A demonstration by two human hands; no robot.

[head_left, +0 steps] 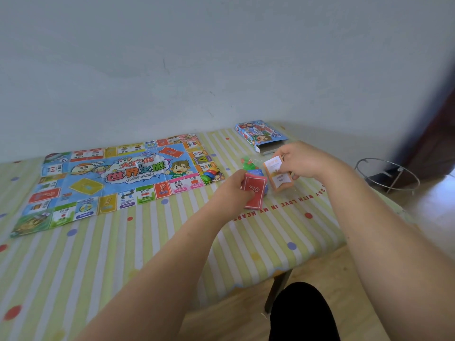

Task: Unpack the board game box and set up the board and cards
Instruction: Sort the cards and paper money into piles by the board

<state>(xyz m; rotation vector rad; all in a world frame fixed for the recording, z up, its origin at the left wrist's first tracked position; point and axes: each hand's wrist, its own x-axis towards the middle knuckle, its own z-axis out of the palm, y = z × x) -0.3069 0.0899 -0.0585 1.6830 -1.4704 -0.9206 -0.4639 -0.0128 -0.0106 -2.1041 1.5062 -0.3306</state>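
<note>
The paper game board point(115, 178) lies unfolded and flat on the left half of the table. A die point(139, 165) rests at its centre and coloured pawns point(209, 175) sit on its right corner. My left hand point(234, 188) grips a red card deck with a question mark point(256, 191) just right of the board. My right hand point(302, 159) holds an orange-and-white card deck point(277, 173) beside it. Blue pieces point(257, 173) and green pieces point(246, 161) in clear plastic lie between the hands. The open game box point(261, 135) lies at the far right by the wall.
The table wears a yellow-striped dotted cloth point(123, 254) with red lettering. Its right edge point(320, 262) drops to a wooden floor. A round wire stand point(386, 173) sits on the floor to the right. The wall runs along the table's back.
</note>
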